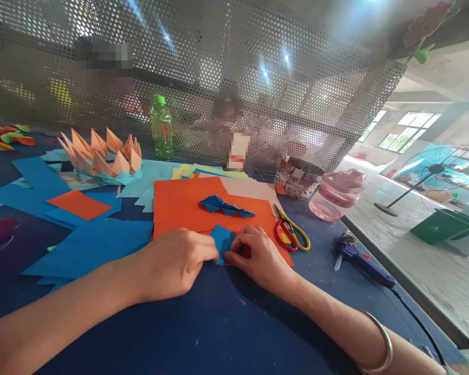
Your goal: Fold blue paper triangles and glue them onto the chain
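Note:
A small piece of blue paper (222,240) is held between my two hands, just above the near edge of the orange sheets (180,203). My left hand (175,260) pinches its left lower edge, with the fingers curled. On its right side, my right hand (258,255) grips it between thumb and fingers. Beyond them, folded blue paper pieces (224,207) lie in a row on the orange sheets. Red-and-yellow-handled scissors (291,229) rest beside my right hand. Blue paper sheets (97,245) spread out to the left of my left hand.
A ring of folded peach paper points (101,156) stands at the back left, near a green bottle (162,127). At right are a patterned basket (299,177), a pink bottle (336,195) and a corded glue gun (363,263). A perforated metal screen (195,67) rises behind the table.

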Demonstrator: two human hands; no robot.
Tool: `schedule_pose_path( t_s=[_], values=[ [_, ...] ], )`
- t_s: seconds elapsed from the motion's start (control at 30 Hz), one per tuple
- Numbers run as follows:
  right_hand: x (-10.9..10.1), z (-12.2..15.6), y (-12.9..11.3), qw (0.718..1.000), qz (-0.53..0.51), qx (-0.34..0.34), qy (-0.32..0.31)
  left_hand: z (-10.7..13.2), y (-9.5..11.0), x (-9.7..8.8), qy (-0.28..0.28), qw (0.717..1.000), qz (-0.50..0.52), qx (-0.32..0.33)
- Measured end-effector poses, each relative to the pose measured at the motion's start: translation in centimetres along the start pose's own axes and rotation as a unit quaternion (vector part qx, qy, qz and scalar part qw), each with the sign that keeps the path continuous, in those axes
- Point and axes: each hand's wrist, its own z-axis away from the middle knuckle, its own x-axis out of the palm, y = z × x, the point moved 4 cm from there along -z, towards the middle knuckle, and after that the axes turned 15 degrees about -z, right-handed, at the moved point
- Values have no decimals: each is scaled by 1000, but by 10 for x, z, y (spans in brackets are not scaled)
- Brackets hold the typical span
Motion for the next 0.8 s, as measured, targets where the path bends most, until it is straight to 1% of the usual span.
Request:
schedule_pose_path(
  t_s=[0.1, 0.23, 0.3, 0.47, 0.8],
  values=[
    [0, 1, 0, 1000, 4, 0, -3, -2, 2, 1, -46, 999, 9, 9],
    [1, 1, 0, 1000, 6, -2, -3, -3, 3, 2, -72, 997, 3, 23],
    [1, 1, 0, 1000, 5, 2, -3, -3, 3, 2, -72, 997, 1, 31],
    [0, 1, -1, 1000, 11, 5, -7, -2, 5, 1, -46, 998, 8, 39],
    [-3, 1, -1, 1000, -1, -9, -12, -1, 6, 1, -48, 998, -3, 46]
  ],
)
